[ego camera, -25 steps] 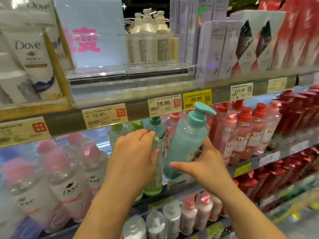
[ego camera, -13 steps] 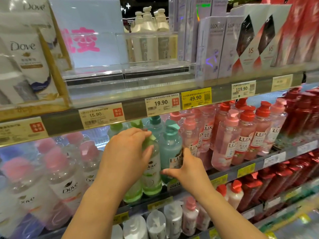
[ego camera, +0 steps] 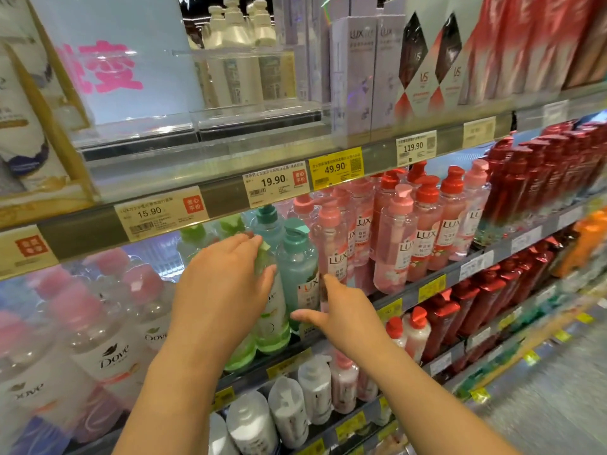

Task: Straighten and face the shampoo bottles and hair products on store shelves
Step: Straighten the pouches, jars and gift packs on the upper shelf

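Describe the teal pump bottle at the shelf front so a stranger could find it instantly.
Find the yellow 49.90 price tag on the shelf rail, then drop to the shelf below it. The teal pump bottle stands at the front edge, between the green Dove bottle under the left hand and the pink Lux bottles. It is the only blue-green Lux bottle in the front row.

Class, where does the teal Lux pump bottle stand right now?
On the middle shelf, the teal Lux bottle stands between the green Dove bottle and a pink Lux bottle.

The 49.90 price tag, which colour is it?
Yellow with dark print; the 49.90 tag shows in the head view, the only one.
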